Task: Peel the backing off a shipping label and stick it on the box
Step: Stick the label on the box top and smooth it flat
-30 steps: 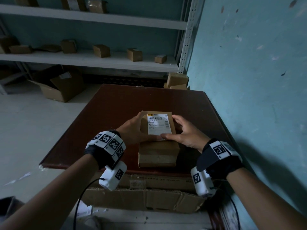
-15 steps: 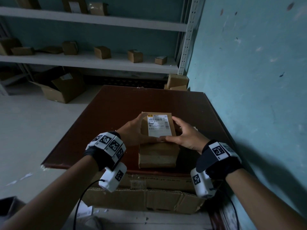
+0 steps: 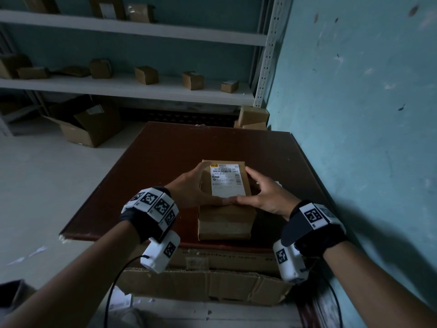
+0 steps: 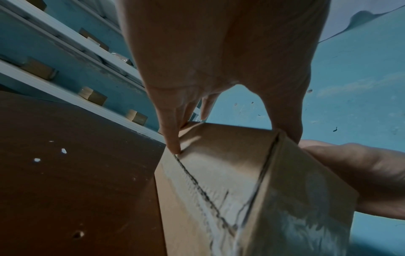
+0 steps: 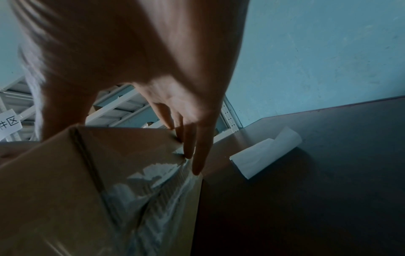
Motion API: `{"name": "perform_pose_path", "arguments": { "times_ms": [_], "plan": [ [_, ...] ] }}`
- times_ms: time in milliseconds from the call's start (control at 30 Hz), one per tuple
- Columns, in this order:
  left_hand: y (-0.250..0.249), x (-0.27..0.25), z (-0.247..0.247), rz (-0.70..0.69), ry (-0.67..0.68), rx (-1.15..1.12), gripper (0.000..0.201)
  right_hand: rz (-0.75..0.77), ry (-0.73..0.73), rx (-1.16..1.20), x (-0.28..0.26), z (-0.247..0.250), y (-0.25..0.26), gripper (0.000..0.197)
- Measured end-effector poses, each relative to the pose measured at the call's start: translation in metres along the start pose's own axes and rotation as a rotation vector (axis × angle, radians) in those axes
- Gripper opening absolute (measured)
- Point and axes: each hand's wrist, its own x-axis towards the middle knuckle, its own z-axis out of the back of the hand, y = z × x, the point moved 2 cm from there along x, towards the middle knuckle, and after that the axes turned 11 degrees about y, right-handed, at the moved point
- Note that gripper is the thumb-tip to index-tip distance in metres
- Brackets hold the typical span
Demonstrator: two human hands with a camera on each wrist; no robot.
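A brown cardboard box (image 3: 224, 218) stands on the dark red table (image 3: 165, 157). On its top face lies the white shipping label (image 3: 227, 181), flat, with the barcode at the far end. My left hand (image 3: 189, 188) lies against the box's left side and my right hand (image 3: 264, 195) against its right side. Both thumbs press on top and meet at the label's near edge. In the left wrist view straight fingers (image 4: 173, 142) touch the box (image 4: 219, 164). The right wrist view shows straight fingers (image 5: 197, 161) on the box (image 5: 76, 173). The peeled backing (image 5: 263, 154) lies curled on the table to the right.
A teal wall (image 3: 354, 114) runs close along the table's right edge. White shelves (image 3: 142, 88) with several small cartons stand behind. An open carton (image 3: 89, 129) sits on the floor at left. Flattened cardboard (image 3: 201, 285) lies below the table's near edge.
The thumbs have slid towards each other along the label's near edge and now touch. The box and label have stayed in place.
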Motion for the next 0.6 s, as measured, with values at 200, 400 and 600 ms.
{"name": "perform_pose_path", "arguments": {
  "times_ms": [200,400,600],
  "plan": [
    [0.0035,0.0003,0.0011,-0.002,0.017,-0.01,0.101,-0.003,0.018,0.017,0.0009,0.0006,-0.0014,0.115],
    [0.0074,0.0009,0.0026,0.008,0.029,-0.023,0.109,0.007,0.037,0.022,0.0031,0.002,-0.0062,0.128],
    [0.005,-0.0023,0.0042,0.001,0.037,-0.024,0.094,0.007,0.05,0.04,0.0037,0.0043,-0.0093,0.121]
  ]
}}
